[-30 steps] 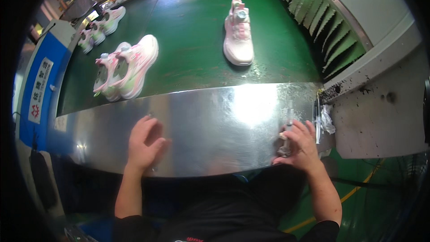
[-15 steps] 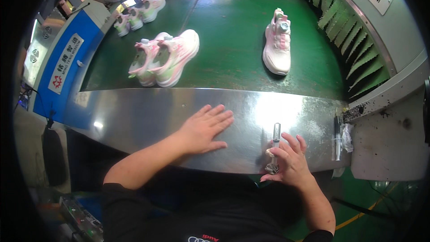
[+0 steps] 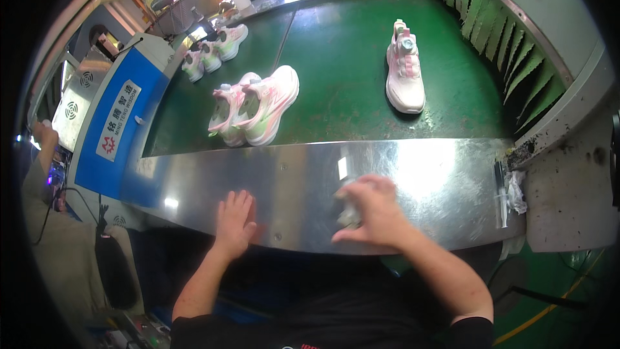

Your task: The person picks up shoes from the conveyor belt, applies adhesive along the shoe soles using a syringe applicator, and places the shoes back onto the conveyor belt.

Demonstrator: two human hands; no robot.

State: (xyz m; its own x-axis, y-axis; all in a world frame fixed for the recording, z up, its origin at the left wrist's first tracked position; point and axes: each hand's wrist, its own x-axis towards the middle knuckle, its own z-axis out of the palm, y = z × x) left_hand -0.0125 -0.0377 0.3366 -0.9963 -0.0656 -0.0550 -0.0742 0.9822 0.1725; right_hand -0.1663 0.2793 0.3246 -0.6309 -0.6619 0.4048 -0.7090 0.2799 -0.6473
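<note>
My left hand [image 3: 234, 225] lies on the steel table edge [image 3: 303, 213] with its fingers stretched out, holding nothing. Farther right, my right hand [image 3: 373, 212] is curled over the steel, blurred by motion. In its grip are a syringe, mostly hidden and smeared here, and a pale crumpled wad [image 3: 349, 215]. Beyond the steel, on the green belt, stands a pair of pink and white sneakers [image 3: 268, 107], toes pointing away to the right. A single pink and white sneaker [image 3: 405, 71] with a dial on its tongue stands at the right, toe toward me.
More sneakers [image 3: 210, 55] stand at the belt's far left. Green strip curtains [image 3: 510, 49] hang at the right opening. By the steel's right end lie another syringe [image 3: 500, 197] and crumpled white paper [image 3: 515, 193]. At the left are a blue machine panel [image 3: 123, 123] and another person's hand [image 3: 45, 134].
My right hand has moved left with the syringe. My left hand has shifted left and nearer to me. The view has turned, and a person's arm now shows at the far left.
</note>
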